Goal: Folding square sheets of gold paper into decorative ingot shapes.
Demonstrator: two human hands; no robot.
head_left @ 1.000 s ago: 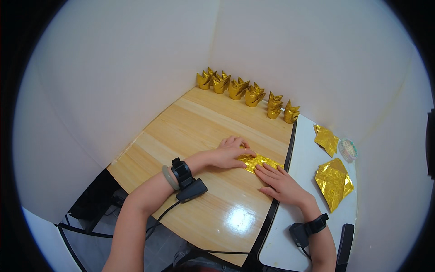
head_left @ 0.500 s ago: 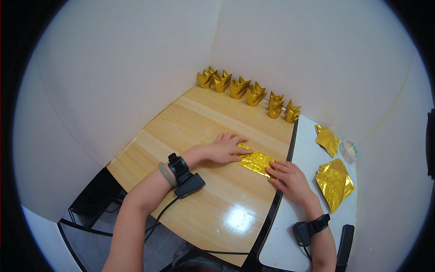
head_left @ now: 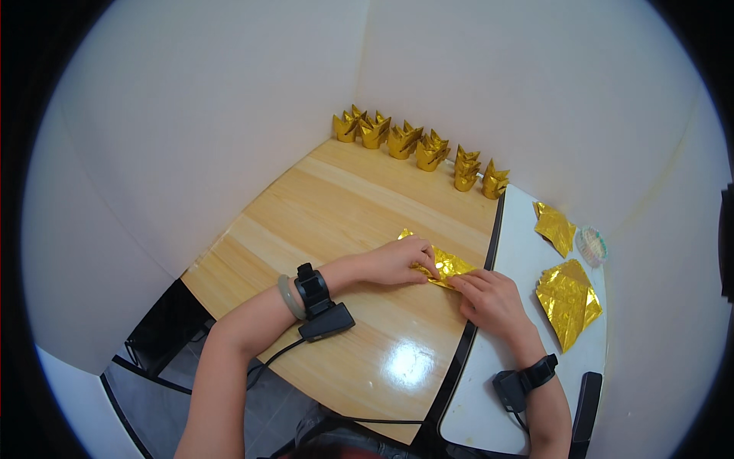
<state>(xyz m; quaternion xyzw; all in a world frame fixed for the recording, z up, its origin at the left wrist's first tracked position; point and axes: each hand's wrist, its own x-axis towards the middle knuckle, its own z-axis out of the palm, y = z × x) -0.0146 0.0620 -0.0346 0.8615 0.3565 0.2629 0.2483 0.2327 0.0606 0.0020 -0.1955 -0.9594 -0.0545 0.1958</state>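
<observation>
A shiny strip of folded gold foil paper [head_left: 451, 264] lies on the wooden tabletop [head_left: 306, 200] near its right edge. My left hand [head_left: 399, 262] rests over the strip's left part, its fingers curled down and pinching the near edge. At the strip's right end, my right hand [head_left: 493, 300] has thumb and fingers closed on the same edge. The two sets of fingertips are a short way apart along that edge. The strip's far left corner pokes out beyond my left hand; the pinched part of the paper is partly hidden by the fingers.
Several gold crown-shaped foil cups [head_left: 375, 131] stand in a row along the back wall. On the white side table [head_left: 489, 382] at the right lie a stack of gold foil sheets [head_left: 569, 302], a smaller gold foil piece [head_left: 554, 228] and a round clear container [head_left: 592, 245].
My left hand has gone from lying spread on the strip to pinching its near edge, a little further right. My right fingers have closed on the edge too.
</observation>
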